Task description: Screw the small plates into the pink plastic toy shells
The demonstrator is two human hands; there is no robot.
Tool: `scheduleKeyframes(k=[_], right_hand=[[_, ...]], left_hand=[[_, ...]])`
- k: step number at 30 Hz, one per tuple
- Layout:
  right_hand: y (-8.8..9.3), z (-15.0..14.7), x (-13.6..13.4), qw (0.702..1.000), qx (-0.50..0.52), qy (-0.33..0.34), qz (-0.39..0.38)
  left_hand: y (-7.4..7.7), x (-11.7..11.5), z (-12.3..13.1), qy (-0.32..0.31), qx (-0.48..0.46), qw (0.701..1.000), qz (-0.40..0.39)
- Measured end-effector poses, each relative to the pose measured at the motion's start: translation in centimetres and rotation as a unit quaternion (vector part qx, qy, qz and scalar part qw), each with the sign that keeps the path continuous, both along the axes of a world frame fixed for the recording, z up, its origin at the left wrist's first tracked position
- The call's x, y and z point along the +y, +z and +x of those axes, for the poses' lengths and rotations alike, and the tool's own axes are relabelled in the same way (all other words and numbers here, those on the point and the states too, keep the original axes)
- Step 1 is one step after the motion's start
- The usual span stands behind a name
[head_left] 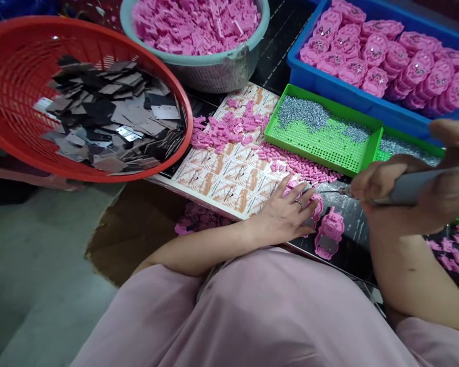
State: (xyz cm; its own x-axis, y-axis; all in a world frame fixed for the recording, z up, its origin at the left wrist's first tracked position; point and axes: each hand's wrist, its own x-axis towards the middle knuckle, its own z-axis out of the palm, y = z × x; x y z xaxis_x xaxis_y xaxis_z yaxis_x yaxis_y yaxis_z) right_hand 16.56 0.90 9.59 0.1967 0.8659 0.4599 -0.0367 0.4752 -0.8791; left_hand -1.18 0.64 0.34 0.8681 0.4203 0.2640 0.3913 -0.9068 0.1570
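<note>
My left hand [285, 213] lies with fingers spread over a pink plastic toy shell [318, 205] at the table's front edge, partly covering it. In my right hand [396, 219] is a grey electric screwdriver [413, 186], held level with its thin bit pointing left. The bit's tip is close to the shell beside my left fingers; whether it touches a screw is too small to tell. Just right of that shell lies another pink toy shell [329, 232] with a grey plate in its lower part. Small pink pieces [294, 162] lie just beyond my left hand.
A green tray [323, 148] of screws sits behind my hands, before a blue bin [296, 66] of stacked pink shells. At left, a red basket [185, 132] holds dark plates. A pale basin [214, 76] holds pink parts. More pink parts [233, 127] cover patterned sheets.
</note>
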Motion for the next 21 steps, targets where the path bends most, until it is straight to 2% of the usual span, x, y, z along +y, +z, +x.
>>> scheduleKeyframes(k=[3,9,13,17,19,21], right_hand=[[-0.9,-1.1,-0.8,0.997,0.001,0.054,0.051],[-1.9,-1.5,-0.6,0.999,0.01,0.048,0.014],[-2.7,-1.7,-0.5,0.995,0.005,0.085,0.043],[-2.1,-1.2,-0.3,0.993,-0.004,0.117,0.031],[-1.2,-0.6,0.6,0.995,-0.004,0.097,0.035],[-0.4,0.0,2.0,0.996,0.009,0.029,0.09]], left_hand=[[0.0,0.0,0.0,0.002,-0.007,1.0,-0.001],[-0.1,0.1,-0.1,-0.004,-0.009,1.0,-0.007],[-0.3,0.2,-0.2,-0.005,-0.017,1.0,-0.001],[-0.2,0.2,-0.3,-0.008,0.0,1.0,-0.008],[-0.1,0.2,-0.4,-0.008,0.005,1.0,-0.007],[0.1,0.3,-0.5,-0.006,0.017,1.0,-0.005]])
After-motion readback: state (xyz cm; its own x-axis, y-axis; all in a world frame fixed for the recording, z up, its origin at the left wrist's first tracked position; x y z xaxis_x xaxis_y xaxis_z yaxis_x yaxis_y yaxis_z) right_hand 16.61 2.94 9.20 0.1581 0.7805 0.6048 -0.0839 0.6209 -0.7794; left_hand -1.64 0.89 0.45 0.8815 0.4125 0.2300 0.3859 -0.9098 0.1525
